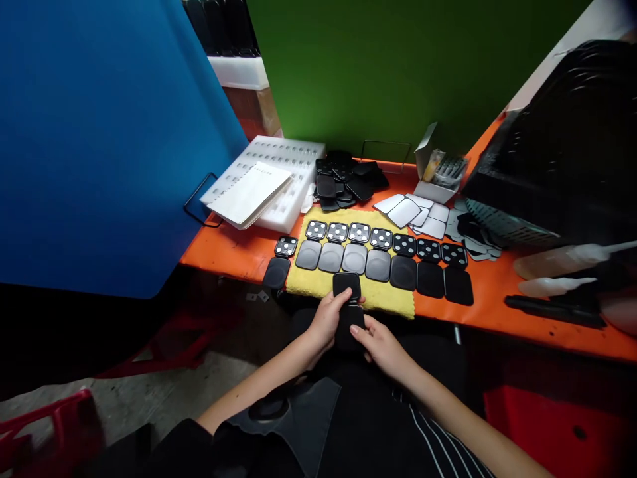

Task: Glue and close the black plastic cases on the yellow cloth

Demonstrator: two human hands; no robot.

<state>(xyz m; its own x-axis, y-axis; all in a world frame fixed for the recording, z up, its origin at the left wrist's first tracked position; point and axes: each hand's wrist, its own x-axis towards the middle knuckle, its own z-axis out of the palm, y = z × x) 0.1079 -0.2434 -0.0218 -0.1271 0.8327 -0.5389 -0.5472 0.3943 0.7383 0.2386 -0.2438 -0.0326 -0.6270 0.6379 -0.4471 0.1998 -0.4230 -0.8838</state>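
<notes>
Black, the held piece [350, 317] has two rounded-square panels [345, 281].

Held case [346, 283] black; lined-up cases [359, 232] black, dotted with pale rounds; cloth [309, 284] plain yellow; bench [239, 249] orange; left panel [99, 139] blue; back panel [398, 73] green.

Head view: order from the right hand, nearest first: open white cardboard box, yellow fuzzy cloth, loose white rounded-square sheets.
From the right hand:
1. Yellow fuzzy cloth: just ahead, at the table's near edge.
2. Loose white rounded-square sheets: beyond the cloth, slightly right.
3. Open white cardboard box: behind the sheets, farther right.
</notes>
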